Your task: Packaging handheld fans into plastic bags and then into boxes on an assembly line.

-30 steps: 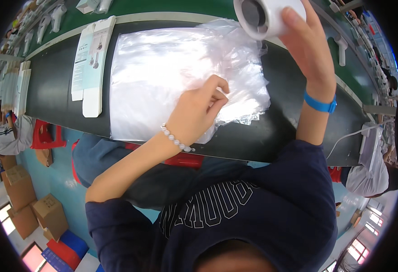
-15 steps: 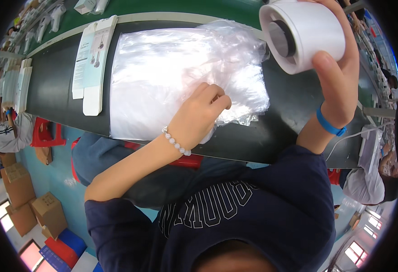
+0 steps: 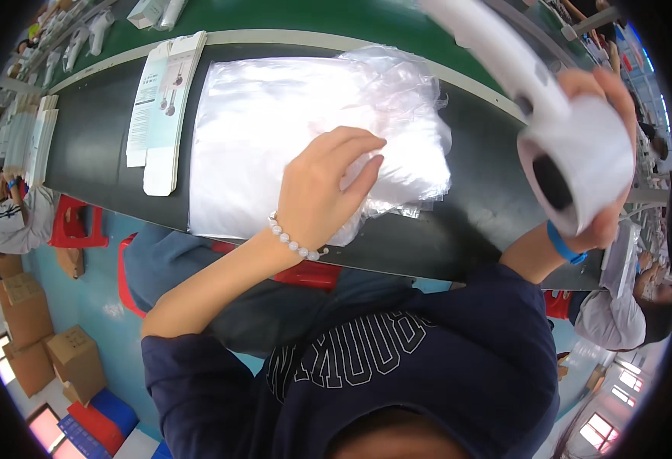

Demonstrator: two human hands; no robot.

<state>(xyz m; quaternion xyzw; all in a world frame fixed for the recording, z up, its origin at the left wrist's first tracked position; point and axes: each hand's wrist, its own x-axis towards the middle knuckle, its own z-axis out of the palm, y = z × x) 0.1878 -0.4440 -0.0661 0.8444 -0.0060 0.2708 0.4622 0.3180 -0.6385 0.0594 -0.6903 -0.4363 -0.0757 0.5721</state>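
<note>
My right hand (image 3: pixel 619 92) is wrapped round the barrel of a white hair dryer (image 3: pixel 580 161), held up over the right part of the bench. Its dark round opening faces down and toward me, while the long handle points to the upper left. My left hand (image 3: pixel 324 180) rests on a stack of clear plastic bags (image 3: pixel 252 130), thumb and forefinger apart, with nothing seen between them. The tips of its other fingers are hidden. Crumpled open ends of the bags lie to the right of that hand.
Flat printed cartons (image 3: pixel 164 115) lie left of the bags on the dark bench (image 3: pixel 91 145). More cartons (image 3: pixel 30 141) stand at the far left. Beyond the bench runs a green surface (image 3: pixel 274 19) with bagged white devices. Other people sit at both sides; brown boxes (image 3: pixel 76 359) stand on the floor.
The hair dryer has moved right and toward me and turned, so its handle now shows. My left hand's thumb and forefinger have straightened, and the hand has shifted slightly left.
</note>
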